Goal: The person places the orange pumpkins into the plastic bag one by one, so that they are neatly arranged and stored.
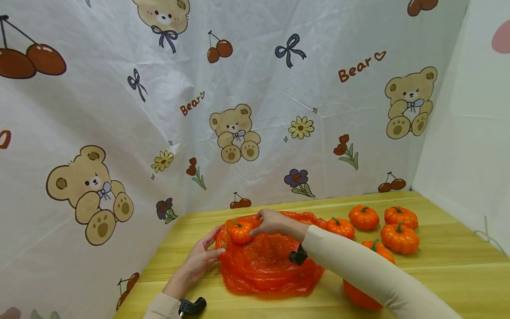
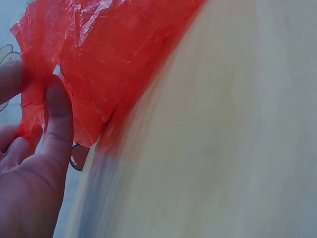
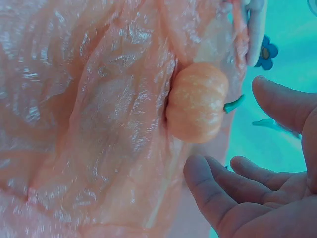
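A red plastic bag (image 1: pixel 271 277) lies spread on the table, its mouth open. My left hand (image 1: pixel 198 258) pinches the bag's left edge between thumb and fingers; the left wrist view shows the thin film (image 2: pixel 114 59) bunched in that grip. A small orange toy pumpkin (image 1: pixel 240 233) with a green stem sits in the bag near its left side. Just right of it is my right hand (image 1: pixel 272 223). In the right wrist view its thumb and fingers are spread apart, with a gap between them and the pumpkin (image 3: pixel 198 106).
Right of the bag stand several more toy pumpkins, including one at the back (image 1: pixel 364 217) and one farther right (image 1: pixel 400 238). The right forearm (image 1: pixel 358 270) partly covers those nearest. A bear-print cloth (image 1: pixel 263 88) hangs behind the wooden table (image 1: pixel 450 274).
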The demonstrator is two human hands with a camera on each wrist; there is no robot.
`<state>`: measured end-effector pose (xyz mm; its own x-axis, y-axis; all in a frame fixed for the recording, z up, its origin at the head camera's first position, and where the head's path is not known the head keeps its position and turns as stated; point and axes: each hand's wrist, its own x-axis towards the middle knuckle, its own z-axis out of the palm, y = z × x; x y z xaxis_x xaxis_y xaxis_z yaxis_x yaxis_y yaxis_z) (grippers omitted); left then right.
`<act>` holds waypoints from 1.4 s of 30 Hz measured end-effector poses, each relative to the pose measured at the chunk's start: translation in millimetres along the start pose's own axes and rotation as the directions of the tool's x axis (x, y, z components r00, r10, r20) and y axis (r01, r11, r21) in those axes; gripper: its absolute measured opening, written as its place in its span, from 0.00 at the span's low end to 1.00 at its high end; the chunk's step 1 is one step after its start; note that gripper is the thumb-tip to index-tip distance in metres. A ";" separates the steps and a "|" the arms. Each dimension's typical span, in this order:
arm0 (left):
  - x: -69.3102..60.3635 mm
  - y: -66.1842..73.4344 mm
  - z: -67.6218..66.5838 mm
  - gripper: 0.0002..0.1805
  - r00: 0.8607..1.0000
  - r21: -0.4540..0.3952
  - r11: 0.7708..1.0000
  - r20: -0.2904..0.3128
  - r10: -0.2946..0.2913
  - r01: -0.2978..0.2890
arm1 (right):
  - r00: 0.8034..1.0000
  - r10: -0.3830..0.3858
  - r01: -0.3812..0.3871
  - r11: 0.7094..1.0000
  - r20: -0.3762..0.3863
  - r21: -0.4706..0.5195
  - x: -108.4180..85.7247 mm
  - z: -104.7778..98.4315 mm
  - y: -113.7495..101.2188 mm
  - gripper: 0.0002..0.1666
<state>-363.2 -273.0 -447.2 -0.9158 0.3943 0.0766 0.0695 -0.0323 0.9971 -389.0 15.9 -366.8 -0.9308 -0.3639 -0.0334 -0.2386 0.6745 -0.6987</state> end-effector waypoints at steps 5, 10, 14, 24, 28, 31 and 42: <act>-0.3 0.7 1.1 0.52 1.000 -0.001 1.000 -0.010 -0.009 0.009 | 0.999 -0.030 0.029 0.999 0.037 0.023 -15.7 -11.9 -3.5 0.38; -0.4 1.3 2.4 0.52 1.000 -0.003 1.000 -0.017 -0.012 0.012 | 0.997 -0.050 0.046 0.997 0.059 0.056 -29.3 -22.2 -3.9 0.35; -0.9 0.8 2.4 0.52 1.000 -0.007 1.000 -0.014 -0.005 0.005 | 0.996 -0.069 0.065 0.996 0.057 0.068 -39.4 -29.2 -4.0 0.33; 0.4 -0.9 1.3 0.52 1.000 -0.017 1.000 -0.002 -0.005 0.005 | 0.992 -0.107 0.101 0.991 0.070 0.084 -68.4 -42.1 -9.1 0.34; 0.7 -0.8 0.5 0.51 1.000 -0.019 1.000 -0.015 -0.009 0.009 | 0.988 -0.135 0.128 0.988 0.077 0.091 -80.1 -45.9 -13.5 0.35; 0.3 -0.1 0.4 0.51 1.000 -0.009 1.000 -0.018 -0.006 0.006 | 0.984 -0.163 0.156 0.984 0.077 0.086 -87.5 -49.2 -14.9 0.35; 0.0 0.0 0.5 0.52 1.000 -0.017 1.000 -0.013 -0.007 0.007 | 0.974 -0.213 0.201 0.970 0.079 0.134 -107.6 -64.9 -2.6 0.34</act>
<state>-363.1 -272.5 -447.2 -0.9215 0.3822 0.0691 0.0562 -0.0448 0.9974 -306.2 95.1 -315.1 -0.8340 -0.5486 0.0596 -0.3816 0.4953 -0.7804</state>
